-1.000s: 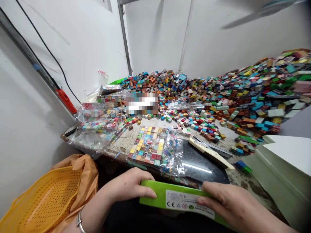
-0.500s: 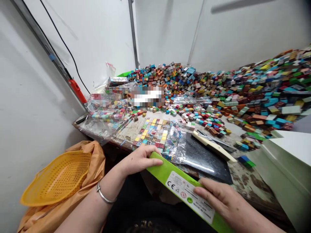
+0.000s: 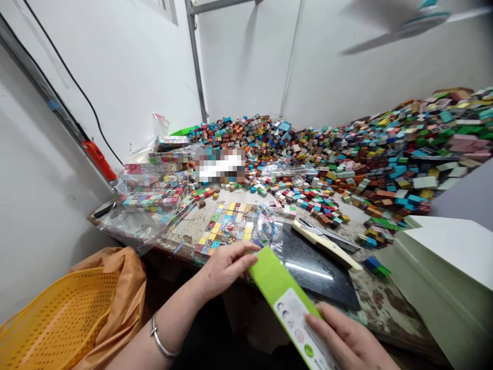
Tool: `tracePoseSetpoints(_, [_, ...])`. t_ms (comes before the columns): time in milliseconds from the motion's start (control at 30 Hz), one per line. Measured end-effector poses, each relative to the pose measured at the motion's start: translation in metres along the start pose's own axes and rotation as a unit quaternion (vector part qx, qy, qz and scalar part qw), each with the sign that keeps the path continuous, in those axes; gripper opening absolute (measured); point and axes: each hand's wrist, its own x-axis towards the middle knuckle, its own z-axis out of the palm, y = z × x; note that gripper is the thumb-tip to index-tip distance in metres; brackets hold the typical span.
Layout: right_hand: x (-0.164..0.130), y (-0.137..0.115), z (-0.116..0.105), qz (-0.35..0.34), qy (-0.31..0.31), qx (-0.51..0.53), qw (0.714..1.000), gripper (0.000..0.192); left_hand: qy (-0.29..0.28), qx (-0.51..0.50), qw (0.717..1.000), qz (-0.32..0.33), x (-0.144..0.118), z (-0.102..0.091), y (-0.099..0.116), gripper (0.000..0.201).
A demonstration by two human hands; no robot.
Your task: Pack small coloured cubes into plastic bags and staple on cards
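A long, narrow lime-green box is tilted in front of me, with a white printed label on the side facing up. My left hand is closed on its far end, thumb and fingers at the edge. My right hand grips the near part, fingers over the label. Beyond the box a flat pack of small coloured cubes in clear wrap lies on the table. To its right is a dark glossy slab with a cream-and-metal, stapler-like tool across it.
A heap of small coloured blocks spreads along the back and right. Clear-wrapped block packs stack at the left. A yellow perforated basket stands low left; a pale open box at the right. A fan hangs above.
The green box has turned to point more away from me, and its label is blurred now. Both hands stay on it. The camera view has shifted right and up.
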Motion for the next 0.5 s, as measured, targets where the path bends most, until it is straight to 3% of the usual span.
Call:
tracePoseSetpoints(67, [-0.002, 0.004, -0.013, 0.085, 0.057, 0.087, 0.991, 0.038, 0.053, 0.043, 0.997, 0.017, 0.010, -0.008, -0.007, 0.037])
tracePoseSetpoints(167, [0.001, 0.010, -0.027, 0.185, 0.133, 0.214, 0.950, 0.043, 0.099, 0.189, 0.971, 0.105, 0.023, -0.011, -0.018, 0.050])
tracePoseSetpoints(233, [0.008, 0.014, -0.029, 0.207, 0.134, 0.262, 0.933, 0.043, 0.069, 0.291, 0.939, 0.168, 0.027, -0.003, -0.023, 0.071])
tracePoseSetpoints(333, [0.023, 0.015, -0.025, 0.201, 0.132, 0.268, 0.933, 0.041, 0.000, 0.398, 0.890, 0.223, 0.024, 0.021, -0.029, 0.090])
tracePoseSetpoints(400, [0.034, 0.015, -0.022, 0.194, 0.130, 0.275, 0.932, 0.040, 0.000, 0.438, 0.872, 0.221, 0.022, 0.038, -0.032, 0.083])
tracePoseSetpoints(500, [0.047, 0.014, -0.020, 0.185, 0.105, 0.309, 0.927, 0.041, 0.067, 0.461, 0.866, 0.184, 0.021, 0.054, -0.036, 0.051])
